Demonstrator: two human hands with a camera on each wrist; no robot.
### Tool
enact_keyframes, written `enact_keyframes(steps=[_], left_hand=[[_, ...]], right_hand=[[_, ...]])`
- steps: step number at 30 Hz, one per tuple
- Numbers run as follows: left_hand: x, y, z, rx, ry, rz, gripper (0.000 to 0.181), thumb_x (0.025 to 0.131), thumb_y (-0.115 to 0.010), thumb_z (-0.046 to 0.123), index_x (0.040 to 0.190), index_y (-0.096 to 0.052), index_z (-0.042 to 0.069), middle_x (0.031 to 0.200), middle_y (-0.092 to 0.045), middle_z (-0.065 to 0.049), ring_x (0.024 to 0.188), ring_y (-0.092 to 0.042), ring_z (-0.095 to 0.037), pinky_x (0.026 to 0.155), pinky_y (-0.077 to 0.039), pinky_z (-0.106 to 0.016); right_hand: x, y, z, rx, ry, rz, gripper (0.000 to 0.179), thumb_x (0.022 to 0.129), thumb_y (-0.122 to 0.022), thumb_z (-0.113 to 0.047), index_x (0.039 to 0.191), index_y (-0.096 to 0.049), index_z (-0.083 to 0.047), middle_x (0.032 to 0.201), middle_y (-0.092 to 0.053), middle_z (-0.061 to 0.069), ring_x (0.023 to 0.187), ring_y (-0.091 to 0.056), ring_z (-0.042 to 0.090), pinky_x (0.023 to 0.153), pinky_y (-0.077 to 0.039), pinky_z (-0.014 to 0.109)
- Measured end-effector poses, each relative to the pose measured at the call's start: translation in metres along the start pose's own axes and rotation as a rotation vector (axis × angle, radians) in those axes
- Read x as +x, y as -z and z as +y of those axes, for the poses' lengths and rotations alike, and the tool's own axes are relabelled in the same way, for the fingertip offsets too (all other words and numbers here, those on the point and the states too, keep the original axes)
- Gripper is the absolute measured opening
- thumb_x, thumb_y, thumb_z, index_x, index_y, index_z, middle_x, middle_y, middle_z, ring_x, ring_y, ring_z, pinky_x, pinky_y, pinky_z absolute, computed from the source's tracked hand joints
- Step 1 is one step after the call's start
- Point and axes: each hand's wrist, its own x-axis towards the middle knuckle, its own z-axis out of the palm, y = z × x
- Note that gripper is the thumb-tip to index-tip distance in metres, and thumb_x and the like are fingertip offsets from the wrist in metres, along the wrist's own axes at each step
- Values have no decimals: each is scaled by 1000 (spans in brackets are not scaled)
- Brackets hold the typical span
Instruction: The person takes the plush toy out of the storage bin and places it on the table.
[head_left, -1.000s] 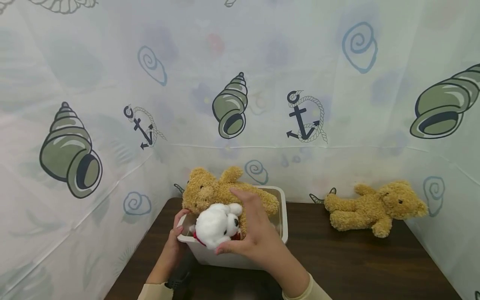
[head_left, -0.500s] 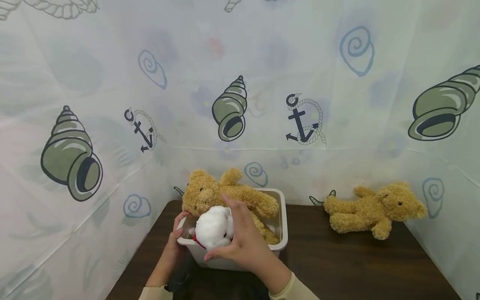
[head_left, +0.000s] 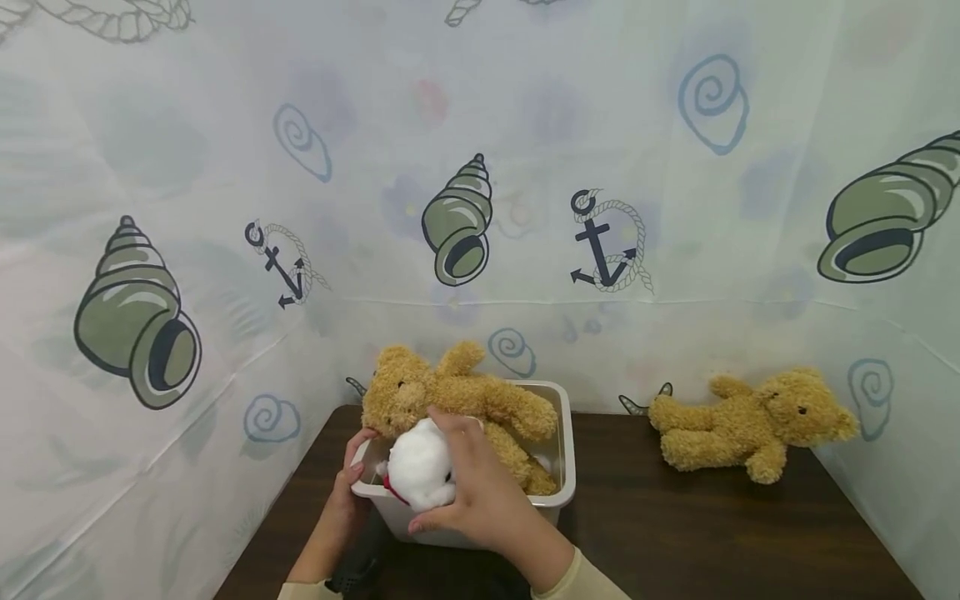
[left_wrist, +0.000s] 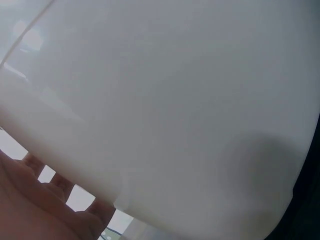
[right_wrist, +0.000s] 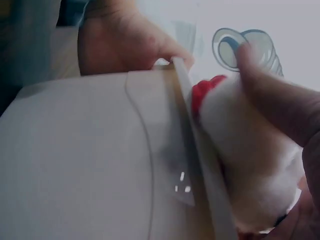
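My left hand [head_left: 347, 492] grips the left rim of a white plastic bin [head_left: 567, 450], and in the left wrist view its fingers [left_wrist: 100, 212] curl at the bin's edge. A small white plush toy [head_left: 420, 467] with a red band sits at the bin's front left, overlapping the rim. Around its right side curves my right hand [head_left: 491, 492], thumb in front and fingers behind, hiding most of the toy's face. Behind it a tan teddy bear [head_left: 450, 392] lies across the bin, head to the left and one arm sticking up.
Another tan teddy bear [head_left: 750, 421] lies on its side at the right of the dark wooden table [head_left: 675, 533], near the back. A white cloth [head_left: 525, 108] printed with shells and anchors encloses the table at the back and sides.
My right hand has moved left and slightly down around the white plush toy, which has shifted a little left and is now more covered. My left hand keeps its hold on the rim.
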Motion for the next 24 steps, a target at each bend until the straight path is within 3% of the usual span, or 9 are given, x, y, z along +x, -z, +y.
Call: enact_keyframes(steps=[7,14,20,24], left_hand=[[0,-1,1,11,8,17,50,109,-23,40,157,-25,24,155,-27,3,137,-39,-12,108,-40,-28],[0,-2,0,7,5,0,50,109,-22,41,156,-22,25,156,-25,2,139,-37,-13,108,-39,-27],[-2,-1,0,-7,1,4,50,109,-22,41,157,-23,26,159,-24,3,141,-37,-11,109,-40,-26],[-2,-1,2,2,19,16,51,109,-22,42,157,-23,27,159,-25,6,143,-36,-12,110,-39,-29]], right_hand=[[2,-1,3,10,-36,8,113,79,-99,-23,171,-34,-27,145,-52,7,130,-59,24,103,-58,47],[0,-5,8,21,-38,82,94,70,-101,-13,151,-57,-29,132,-55,0,119,-62,19,99,-58,50],[-3,-6,10,27,63,150,91,71,-102,-16,148,-55,-26,148,-57,0,130,-65,23,103,-58,53],[-6,-6,10,26,93,196,89,74,-100,-16,148,-52,-25,143,-58,-2,125,-67,21,100,-60,49]])
